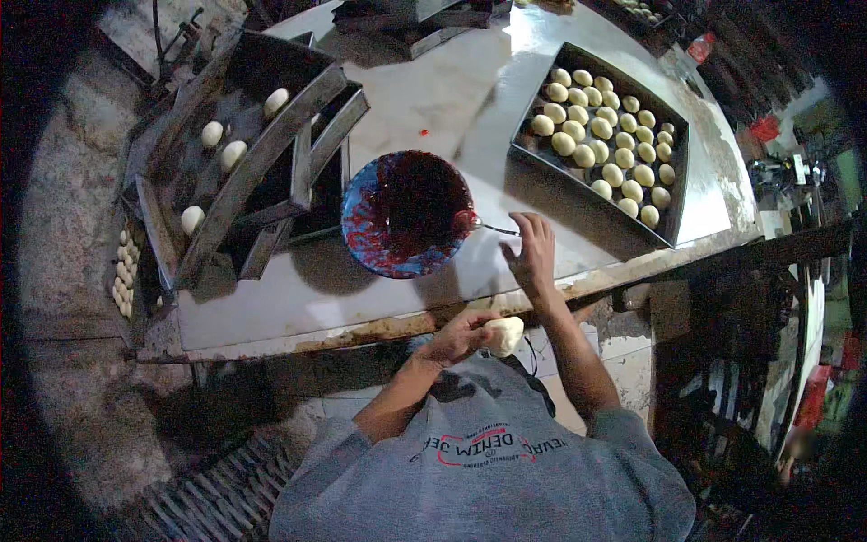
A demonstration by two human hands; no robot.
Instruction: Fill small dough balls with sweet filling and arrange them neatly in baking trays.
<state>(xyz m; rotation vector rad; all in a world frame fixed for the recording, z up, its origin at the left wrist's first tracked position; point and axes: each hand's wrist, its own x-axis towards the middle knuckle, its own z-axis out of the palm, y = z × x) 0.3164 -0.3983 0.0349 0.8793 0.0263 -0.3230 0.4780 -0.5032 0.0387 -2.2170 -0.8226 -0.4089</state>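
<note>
Trays at upper left of the frame: a tilted dark metal tray point(237, 135) holds four pale dough balls point(212, 134), spaced apart. Centre frame: blue bowl point(405, 215) of dark red filling sits on the steel tabletop point(424, 99), well smeared inside. A thin spoon handle point(495, 228) pokes out at the bowl's right rim.

Lower centre: left hand point(459, 336) cups a dough piece point(506, 334) just below the tabletop's near edge; grip closed around it, fingers curled under. Right hand point(533, 253) rests above on the tabletop edge, fingers spread wide, holding nothing, fingertips just beside the spoon handle.

Upper right: a second tray point(673, 237) packed with rows of round dough balls, touching or nearly so.

Judgement: the step in hand looks like filling the held piece. To do it well, keep the dough level in the cupped palm, take a modest spoonful, and keep red smears off the sealing edge.
</note>
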